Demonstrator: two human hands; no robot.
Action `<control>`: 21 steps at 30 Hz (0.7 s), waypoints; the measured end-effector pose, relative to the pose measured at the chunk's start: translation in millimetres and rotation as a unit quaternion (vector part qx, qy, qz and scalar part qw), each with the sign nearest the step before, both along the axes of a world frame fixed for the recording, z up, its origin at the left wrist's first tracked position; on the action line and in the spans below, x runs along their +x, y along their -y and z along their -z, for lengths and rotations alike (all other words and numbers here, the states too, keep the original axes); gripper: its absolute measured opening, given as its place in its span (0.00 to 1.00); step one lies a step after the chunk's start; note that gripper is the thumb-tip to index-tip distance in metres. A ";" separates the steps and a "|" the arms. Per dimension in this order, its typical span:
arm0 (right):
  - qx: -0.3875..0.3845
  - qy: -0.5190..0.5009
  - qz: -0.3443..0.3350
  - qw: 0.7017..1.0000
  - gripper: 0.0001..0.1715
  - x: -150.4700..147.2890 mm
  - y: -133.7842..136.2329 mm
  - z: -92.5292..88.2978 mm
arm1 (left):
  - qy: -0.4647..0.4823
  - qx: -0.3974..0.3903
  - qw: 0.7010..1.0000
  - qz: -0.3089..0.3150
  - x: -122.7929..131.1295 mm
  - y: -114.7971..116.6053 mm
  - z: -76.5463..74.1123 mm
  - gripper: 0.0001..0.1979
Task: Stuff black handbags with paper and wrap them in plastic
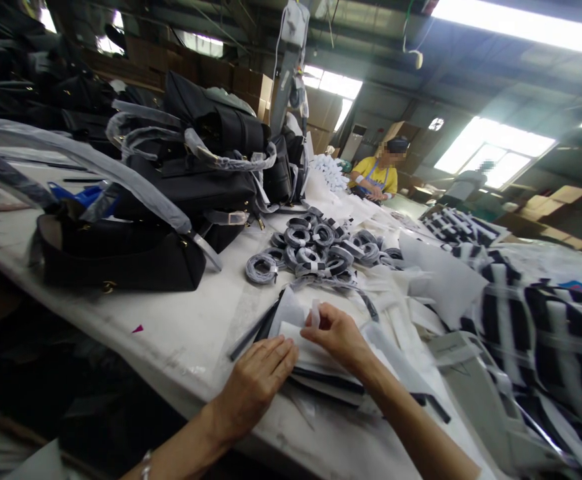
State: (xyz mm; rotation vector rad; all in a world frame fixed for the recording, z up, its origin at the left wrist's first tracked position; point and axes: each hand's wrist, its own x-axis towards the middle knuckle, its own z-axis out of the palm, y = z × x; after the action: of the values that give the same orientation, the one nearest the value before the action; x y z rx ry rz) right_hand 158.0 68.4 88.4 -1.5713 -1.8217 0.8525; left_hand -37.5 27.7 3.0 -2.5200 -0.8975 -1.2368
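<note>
White-covered stack [317, 355] lay between both hands.
Left hand [259, 373], fingers together, touched its left side; right hand [339, 335] pinched a pale strip [315, 313], possibly tape.

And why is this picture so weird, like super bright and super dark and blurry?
In the head view, windows and a ceiling light glare white; below the table it's nearly black; the room slants; bundles at right look smeary, the right hand clearer.
</note>
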 end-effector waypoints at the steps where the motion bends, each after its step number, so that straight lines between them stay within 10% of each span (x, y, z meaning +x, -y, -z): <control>1: 0.030 0.020 -0.004 0.999 0.06 -2.5 7.2 3.0 | 0.003 0.002 1.000 -0.001 0.2 -0.1 0.6 0.16; 7: 0.058 0.069 -0.088 0.992 0.24 -5.6 37.6 4.9 | 0.012 0.019 1.000 -0.007 -0.1 1.2 -1.1 0.14; 21: 0.157 0.202 -0.145 0.956 0.09 -3.8 53.9 1.0 | 0.007 0.005 1.000 -0.007 -0.6 1.7 -4.8 0.17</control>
State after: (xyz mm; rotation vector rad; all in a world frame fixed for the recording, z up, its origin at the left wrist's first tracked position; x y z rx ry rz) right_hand 154.2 14.5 87.4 -1.3604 -2.3871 0.3413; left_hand -38.1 26.1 7.8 -2.4971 -0.9086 -1.2527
